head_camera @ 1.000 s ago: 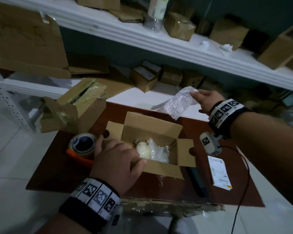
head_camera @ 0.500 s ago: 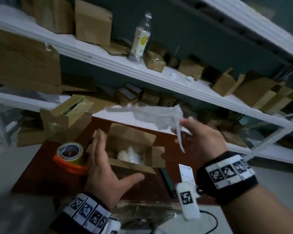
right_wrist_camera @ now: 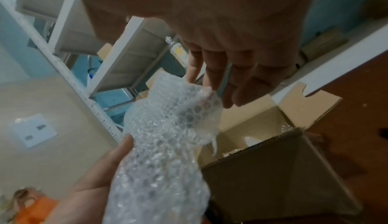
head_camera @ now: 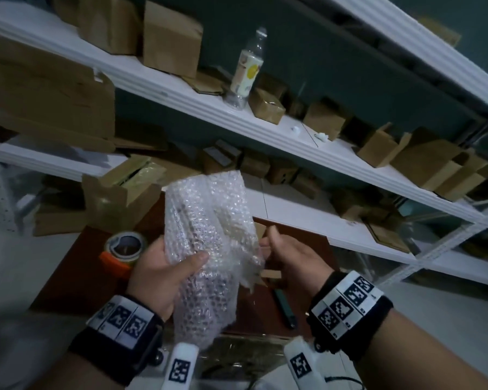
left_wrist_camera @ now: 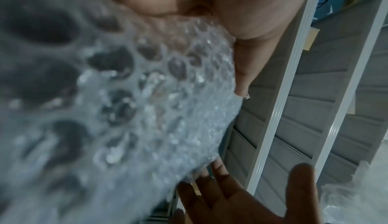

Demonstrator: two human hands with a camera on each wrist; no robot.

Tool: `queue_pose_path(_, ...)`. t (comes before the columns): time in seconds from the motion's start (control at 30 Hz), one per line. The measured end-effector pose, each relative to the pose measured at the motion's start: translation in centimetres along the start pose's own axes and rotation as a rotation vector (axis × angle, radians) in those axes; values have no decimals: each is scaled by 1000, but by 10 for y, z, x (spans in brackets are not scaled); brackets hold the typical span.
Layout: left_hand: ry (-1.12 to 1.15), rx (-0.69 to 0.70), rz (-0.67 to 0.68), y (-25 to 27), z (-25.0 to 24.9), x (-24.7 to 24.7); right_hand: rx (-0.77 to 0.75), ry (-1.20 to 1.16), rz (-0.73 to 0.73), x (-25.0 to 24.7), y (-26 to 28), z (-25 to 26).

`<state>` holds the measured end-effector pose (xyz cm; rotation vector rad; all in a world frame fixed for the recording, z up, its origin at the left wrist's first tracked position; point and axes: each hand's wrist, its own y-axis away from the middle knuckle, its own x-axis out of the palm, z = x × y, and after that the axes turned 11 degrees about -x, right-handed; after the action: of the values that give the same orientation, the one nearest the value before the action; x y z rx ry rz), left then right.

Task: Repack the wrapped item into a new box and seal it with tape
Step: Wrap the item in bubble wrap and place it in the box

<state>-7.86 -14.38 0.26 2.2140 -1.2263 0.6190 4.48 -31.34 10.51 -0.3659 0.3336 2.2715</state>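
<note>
Between two hands [head_camera: 164,266], one bubble wrap [head_camera: 209,220]

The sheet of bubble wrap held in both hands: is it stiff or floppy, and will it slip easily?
Probably floppy: the bubble wrap bends and crumples between the left hand and right hand. Likely very light, since a loose thumb hold keeps it up. Its glossy plastic might slip, though the bubbles should give some grip.

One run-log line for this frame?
left hand: holds bubble wrap | right hand: pinches its edge | open box: below
</note>
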Motion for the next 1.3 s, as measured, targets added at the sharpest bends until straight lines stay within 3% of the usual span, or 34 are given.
queue_pose_path(0.2,-4,-152,187,1,-3,-3,38,35,-42,6,-8,4)
queue_pose_path(0.37,31,-165,83,-7,-3,-4,-112,-76,-149,-7,-5,-3)
queue_pose_path(0.53,21,-157,69,-12,-2,-2,-14,-215,-224,-22,-7,-2)
queue_pose_path(0.67,87,-234,73,-14,-5,-3,57,-361,-356,-28,-8,2)
queue_pose_path(0.77,127,-257,72,-14,-3,-5,-17,-260,-300,-31,-11,6)
queue_pose_path(0.93,-265,-173,201,-12,2,-5,-206,-37,-181,-25,-18,0)
queue_pose_path(1.0,-328,-225,266,-12,6,-5,-240,5,-136,-22,-15,0)
queue_pose_path(1.13,-492,-241,300,-6,6,1,-269,37,-53,-10,-7,0)
queue_pose_path(1.3,-689,-101,240,-4,4,6,-321,146,-50,0,-10,-5)
